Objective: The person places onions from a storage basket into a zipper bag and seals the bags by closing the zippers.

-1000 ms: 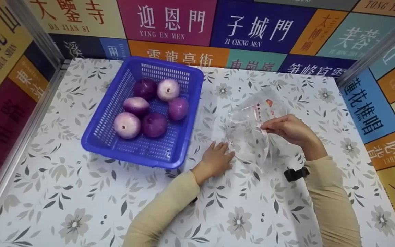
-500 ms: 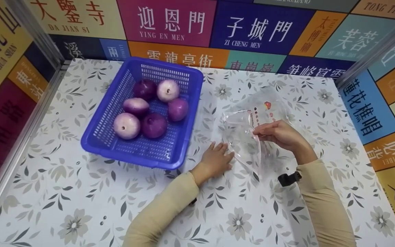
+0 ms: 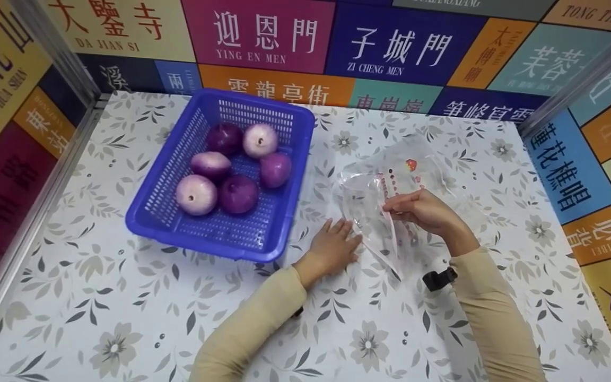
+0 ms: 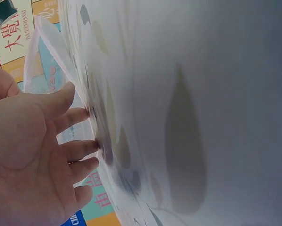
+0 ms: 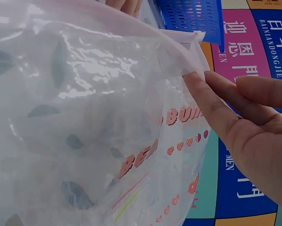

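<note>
A clear zip bag (image 3: 361,204) with small red prints lies on the table, its pink-edged mouth raised. My right hand (image 3: 426,213) pinches that edge between thumb and fingers; the right wrist view shows the bag's film (image 5: 84,94) spread wide and a small slider (image 5: 200,36) at the far end of the edge. My left hand (image 3: 332,248) rests palm down on the table, fingertips right at the bag's near-left side. Its fingers are relaxed in the left wrist view and grip nothing. Left of the hands stands a blue basket (image 3: 204,247) holding several purple onions (image 3: 238,193).
The table (image 3: 141,286) is covered with a white floral sheet. Printed panels (image 3: 263,37) wall it in at the back and on both sides. A black wrist camera (image 3: 438,279) sits under the right sleeve.
My right hand has drawn the bag's edge to the left and a little toward the body, so the mouth leans nearer my left hand. The left hand and the basket have stayed in place.
</note>
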{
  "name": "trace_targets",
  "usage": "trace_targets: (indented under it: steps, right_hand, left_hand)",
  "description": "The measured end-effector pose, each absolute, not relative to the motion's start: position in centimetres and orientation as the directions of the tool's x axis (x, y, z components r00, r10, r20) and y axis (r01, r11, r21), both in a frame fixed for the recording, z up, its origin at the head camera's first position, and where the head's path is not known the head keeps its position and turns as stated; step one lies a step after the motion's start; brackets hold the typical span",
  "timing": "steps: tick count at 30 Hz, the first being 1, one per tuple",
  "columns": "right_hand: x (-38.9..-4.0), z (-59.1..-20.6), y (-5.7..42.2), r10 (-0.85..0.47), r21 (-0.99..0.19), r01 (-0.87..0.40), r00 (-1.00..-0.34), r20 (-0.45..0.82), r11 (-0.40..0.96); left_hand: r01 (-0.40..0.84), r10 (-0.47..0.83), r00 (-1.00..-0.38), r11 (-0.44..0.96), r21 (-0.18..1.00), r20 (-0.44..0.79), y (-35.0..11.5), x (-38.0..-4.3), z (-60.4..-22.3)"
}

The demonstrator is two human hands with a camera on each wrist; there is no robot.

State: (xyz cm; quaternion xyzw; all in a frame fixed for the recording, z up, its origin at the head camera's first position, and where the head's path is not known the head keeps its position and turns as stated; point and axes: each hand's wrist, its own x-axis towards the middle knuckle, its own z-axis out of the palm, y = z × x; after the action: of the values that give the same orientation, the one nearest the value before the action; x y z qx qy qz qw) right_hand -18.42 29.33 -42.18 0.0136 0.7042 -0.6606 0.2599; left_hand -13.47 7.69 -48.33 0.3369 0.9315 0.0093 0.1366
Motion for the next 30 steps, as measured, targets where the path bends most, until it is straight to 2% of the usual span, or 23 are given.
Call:
trace_targets:
  steps: [18,30]
  right_hand:
    - [-18.4,-42.5,29.2,-0.297,-0.930,0.359,-0.882,-0.367,0.080]
    - [-18.5,-42.3,29.2,-0.288,-0.929,0.356,-0.883,-0.370,0.104]
  left_hand:
    - [0.630,0.637,-0.747,0.770,0.107,-0.189,7.1,-12.6,-47.5]
    - [0.635,0.634,-0.766,0.772,0.028,-0.110,5.6,-10.7,-41.8]
